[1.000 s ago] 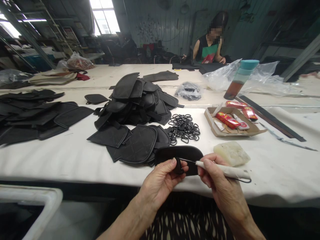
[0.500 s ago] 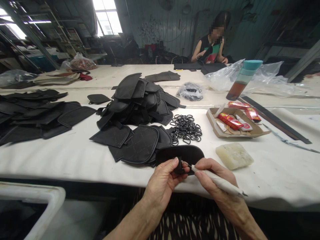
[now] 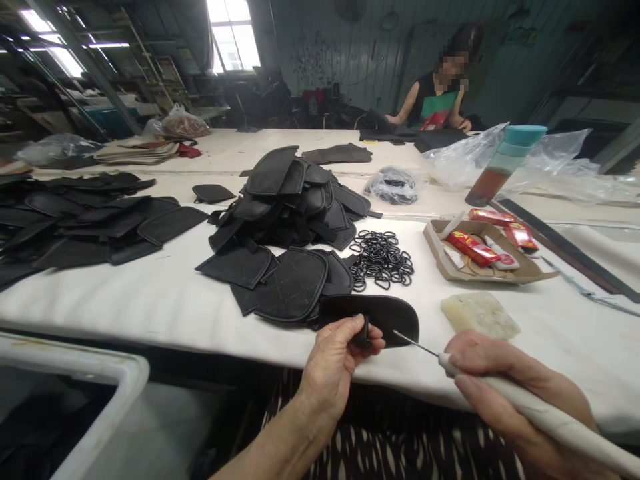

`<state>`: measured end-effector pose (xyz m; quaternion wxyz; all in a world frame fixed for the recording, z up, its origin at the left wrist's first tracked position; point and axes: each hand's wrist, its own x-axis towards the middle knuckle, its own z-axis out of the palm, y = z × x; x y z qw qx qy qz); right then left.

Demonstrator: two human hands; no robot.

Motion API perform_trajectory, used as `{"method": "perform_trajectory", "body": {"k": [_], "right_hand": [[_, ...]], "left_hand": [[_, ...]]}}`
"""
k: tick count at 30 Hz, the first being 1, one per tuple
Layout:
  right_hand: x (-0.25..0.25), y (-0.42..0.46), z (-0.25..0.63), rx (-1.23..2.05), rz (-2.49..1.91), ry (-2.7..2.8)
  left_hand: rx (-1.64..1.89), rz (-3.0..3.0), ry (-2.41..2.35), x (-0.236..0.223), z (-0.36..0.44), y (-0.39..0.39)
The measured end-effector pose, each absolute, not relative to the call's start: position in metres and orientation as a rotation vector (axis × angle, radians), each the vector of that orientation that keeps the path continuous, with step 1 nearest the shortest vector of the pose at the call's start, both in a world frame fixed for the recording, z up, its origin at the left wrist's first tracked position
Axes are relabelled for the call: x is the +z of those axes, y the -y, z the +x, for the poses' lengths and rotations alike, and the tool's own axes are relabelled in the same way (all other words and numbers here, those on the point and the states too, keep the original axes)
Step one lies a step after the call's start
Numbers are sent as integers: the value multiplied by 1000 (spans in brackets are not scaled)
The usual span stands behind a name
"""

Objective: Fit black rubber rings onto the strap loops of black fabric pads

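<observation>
While left hand [image 3: 331, 363] pinches folded black strap [image 3: 361, 335], right hand [image 3: 530, 369] grips white-handled awl [image 3: 537, 408] right of strap, shaft pointing leftward toward it, tip apart.

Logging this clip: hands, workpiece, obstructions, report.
Left hand pinching folded black strip. Right hand gripping metal-tipped, white-handled tool. Tip off strip, nothing visibly between. Rounded black panel behind.
</observation>
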<state>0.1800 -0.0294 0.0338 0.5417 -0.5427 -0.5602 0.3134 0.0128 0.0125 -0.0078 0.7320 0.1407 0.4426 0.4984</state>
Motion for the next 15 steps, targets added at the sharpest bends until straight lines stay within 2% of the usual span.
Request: {"method": "perform_trajectory", "body": {"k": [15], "right_hand": [[34,42,174,772,-1302,1316]], "left_hand": [[1103,264,-957,-7,12,-12]]}}
